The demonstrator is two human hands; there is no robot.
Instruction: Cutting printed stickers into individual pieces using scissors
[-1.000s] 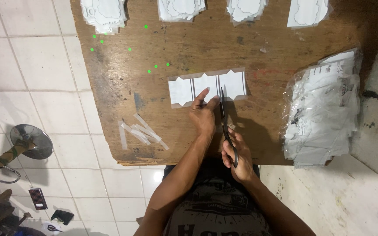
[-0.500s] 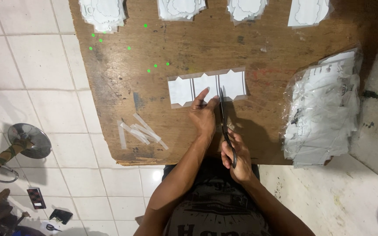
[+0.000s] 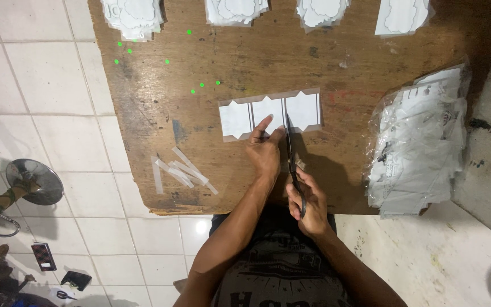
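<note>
My left hand [image 3: 265,153] lies flat with fingers spread, pressing down on a strip of white paper shapes [image 3: 271,113] in the middle of the wooden worktop [image 3: 342,62]. My right hand [image 3: 309,203] is closed around the handles of the scissors [image 3: 292,162]. The blades point up at the strip. Thin paper scraps [image 3: 180,170] lie to the left.

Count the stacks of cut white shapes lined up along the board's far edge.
4: the far-left stack, the left-middle stack, the right-middle stack and the far-right stack. All are cropped by the frame's top, so more may lie beyond.
</note>
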